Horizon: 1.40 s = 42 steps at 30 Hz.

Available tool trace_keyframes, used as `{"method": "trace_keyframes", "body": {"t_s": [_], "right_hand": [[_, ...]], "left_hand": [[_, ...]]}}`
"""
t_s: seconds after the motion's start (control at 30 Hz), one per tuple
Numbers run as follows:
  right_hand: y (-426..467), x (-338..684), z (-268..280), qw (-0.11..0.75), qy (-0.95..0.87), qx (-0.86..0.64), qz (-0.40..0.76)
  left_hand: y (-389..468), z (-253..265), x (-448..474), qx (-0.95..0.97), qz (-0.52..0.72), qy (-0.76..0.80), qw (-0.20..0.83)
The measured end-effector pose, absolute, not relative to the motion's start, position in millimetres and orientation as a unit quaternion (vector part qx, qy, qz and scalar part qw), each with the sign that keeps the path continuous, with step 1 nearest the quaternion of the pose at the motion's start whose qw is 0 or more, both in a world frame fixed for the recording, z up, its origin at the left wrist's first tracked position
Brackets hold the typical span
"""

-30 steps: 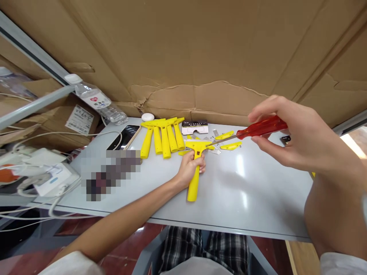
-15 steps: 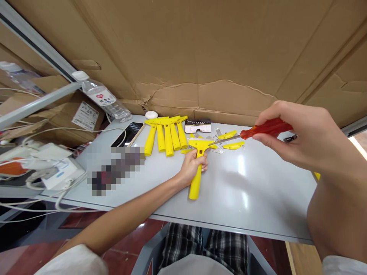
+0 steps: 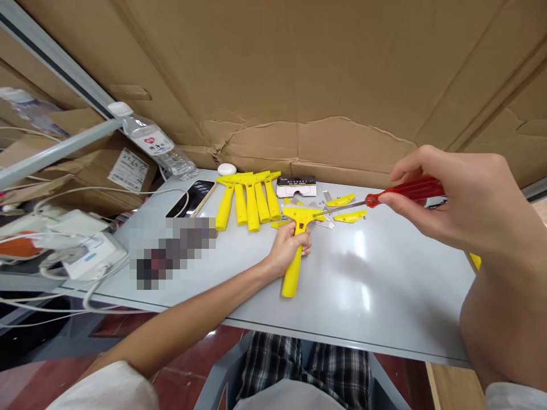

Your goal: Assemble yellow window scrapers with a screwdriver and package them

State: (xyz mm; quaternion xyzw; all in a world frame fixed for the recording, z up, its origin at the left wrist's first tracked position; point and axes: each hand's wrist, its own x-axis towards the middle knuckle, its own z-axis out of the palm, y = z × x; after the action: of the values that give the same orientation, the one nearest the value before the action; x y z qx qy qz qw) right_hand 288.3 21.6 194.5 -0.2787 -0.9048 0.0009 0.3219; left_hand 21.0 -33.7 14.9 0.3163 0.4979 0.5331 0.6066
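Observation:
A yellow T-shaped scraper (image 3: pixel 293 273) is held by my left hand (image 3: pixel 287 249), its fingers wrapped round the neck below the wide head. My right hand (image 3: pixel 459 199) is closed round the red handle of a screwdriver (image 3: pixel 410 189). The shaft slants down to the left and its tip meets the right side of the scraper's head; whether it sits in a screw is too small to tell. Just behind lie loose yellow cover pieces (image 3: pixel 349 217) and thin metal blades (image 3: pixel 327 224). Several more yellow scrapers (image 3: pixel 252 208) stand grouped to the left of them.
Behind the blades is a small black-and-white box (image 3: pixel 296 187). A phone (image 3: pixel 192 198), a round white object (image 3: pixel 227 169) and a plastic bottle (image 3: pixel 160 142) are at the left, near white cables and a power strip (image 3: pixel 92 256). A cardboard wall (image 3: pixel 299 74) closes off the table's back.
My right hand and the screwdriver have shifted slightly to the right, the handle turned a little. The tip stays at the scraper's head, and my left hand keeps its hold.

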Motion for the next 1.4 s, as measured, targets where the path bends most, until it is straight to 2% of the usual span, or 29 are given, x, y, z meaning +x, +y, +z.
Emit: {"method": "trace_keyframes", "body": {"t_s": [0.17,0.33,0.5,0.73,0.9,1.1,1.27,1.4], "right_hand": [[20,291,197,0.296,-0.92,-0.25,0.051],[23,295,193,0.311,-0.913,-0.262,-0.008],[21,293,194,0.276,-0.933,-0.22,0.066],[24,292,195,0.311,-0.907,-0.283,-0.03],[23,296,197,0.291,-0.917,-0.267,0.06],[18,291,197,0.308,-0.908,-0.283,-0.002],[13,292,200,0.276,-0.922,-0.264,0.061],[15,291,199,0.299,-0.91,-0.287,-0.01]], "left_hand": [[-33,13,21,0.307,0.545,0.485,0.611],[-32,12,21,0.304,0.54,0.48,0.621],[-31,12,19,0.285,0.553,0.478,0.62],[-32,11,20,0.291,0.555,0.475,0.618],[-33,10,20,0.302,0.557,0.48,0.608],[-34,9,21,0.309,0.555,0.486,0.6],[-34,8,20,0.317,0.551,0.487,0.599],[-34,10,20,0.316,0.549,0.489,0.6]]}}
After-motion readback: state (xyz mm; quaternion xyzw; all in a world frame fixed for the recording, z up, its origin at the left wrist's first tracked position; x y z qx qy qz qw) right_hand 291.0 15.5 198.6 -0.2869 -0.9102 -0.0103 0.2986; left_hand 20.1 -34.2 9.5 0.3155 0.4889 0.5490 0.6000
